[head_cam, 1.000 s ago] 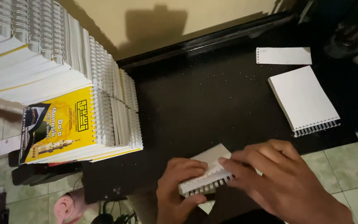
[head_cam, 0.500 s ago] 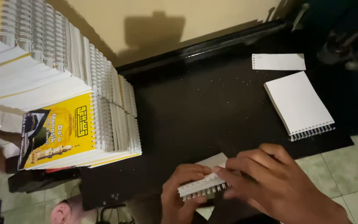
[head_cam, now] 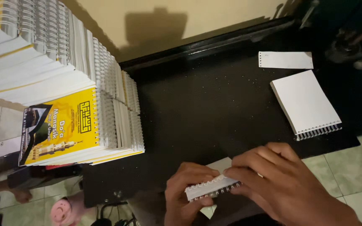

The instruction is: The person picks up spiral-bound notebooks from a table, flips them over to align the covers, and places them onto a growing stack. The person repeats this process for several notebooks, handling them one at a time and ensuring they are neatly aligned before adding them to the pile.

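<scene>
My left hand point(head_cam: 187, 190) and my right hand point(head_cam: 279, 184) both grip a small white booklet point(head_cam: 211, 187) with a wire spiral along its edge, at the near edge of a black table point(head_cam: 206, 109). The left thumb and fingers pinch its left end. My right hand covers its right half and fingertips press on the spiral. Part of the booklet's white cover shows behind the fingers.
A tall stack of spiral-bound booklets with yellow covers point(head_cam: 59, 125) fills the table's left side. At the right lie a white spiral-bound pad point(head_cam: 306, 104) and a loose white punched sheet point(head_cam: 285, 60). A dark machine point(head_cam: 348, 37) stands at the back right.
The view has shifted slightly. My hands stay on the booklet, and my fingers have moved a little along its spiral edge.
</scene>
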